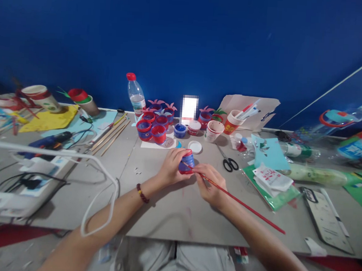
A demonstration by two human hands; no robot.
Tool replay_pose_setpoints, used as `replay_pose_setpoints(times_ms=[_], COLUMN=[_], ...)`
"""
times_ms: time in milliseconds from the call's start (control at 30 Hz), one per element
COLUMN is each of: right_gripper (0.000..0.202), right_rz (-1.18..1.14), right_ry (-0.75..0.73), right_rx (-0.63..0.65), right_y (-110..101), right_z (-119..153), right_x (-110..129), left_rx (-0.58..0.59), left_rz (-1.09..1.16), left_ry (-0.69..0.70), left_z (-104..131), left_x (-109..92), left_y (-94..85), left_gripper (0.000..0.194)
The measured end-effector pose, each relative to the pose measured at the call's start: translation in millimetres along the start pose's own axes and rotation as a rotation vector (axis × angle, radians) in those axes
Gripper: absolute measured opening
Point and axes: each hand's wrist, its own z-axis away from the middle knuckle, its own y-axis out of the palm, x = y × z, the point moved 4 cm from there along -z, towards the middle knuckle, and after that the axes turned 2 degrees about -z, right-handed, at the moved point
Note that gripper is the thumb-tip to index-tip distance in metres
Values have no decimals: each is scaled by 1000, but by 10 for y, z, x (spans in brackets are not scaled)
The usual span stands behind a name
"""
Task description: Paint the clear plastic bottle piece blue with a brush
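Observation:
My left hand (172,167) is closed around a small cup (188,159) painted blue with red at both ends, tilted on its side above the table. Pinched in my right hand (210,184) is a long red paintbrush (244,204), its tip touching or very near the cup's blue side. Just beyond my hands lie a white lid (195,147) and an uncovered jar of blue paint (180,130). Beside that jar stands another jar with a pinkish-white lid (194,127). Several red-and-blue painted cups (158,134) cluster behind my left hand.
Black-handled scissors (230,164) lie right of my hands, near a stained paper cup (214,131). At right are a green packet (272,194) and a phone (326,220). A power strip (39,188) and white cable (105,165) occupy the left. A water bottle (136,96) stands behind.

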Motion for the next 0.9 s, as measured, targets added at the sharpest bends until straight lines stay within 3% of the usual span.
replay_pose_setpoints(times_ms=[233, 433, 667, 900], right_gripper=[21, 18, 18, 14], right_rz=[85, 185, -29, 47], right_ry=[25, 15, 100, 74], right_rx=[-85, -153, -7, -64], right_y=[-135, -232, -84, -123], right_z=[-120, -65, 31, -61], right_x=[39, -120, -112, -52], left_rx=[-73, -127, -71, -167], left_rz=[11, 21, 10, 5], left_ry=[36, 20, -3, 72], left_z=[1, -8, -24, -3], left_x=[-18, 6, -11, -16], left_y=[-56, -85, -59, -72], left_gripper=[69, 73, 74, 74])
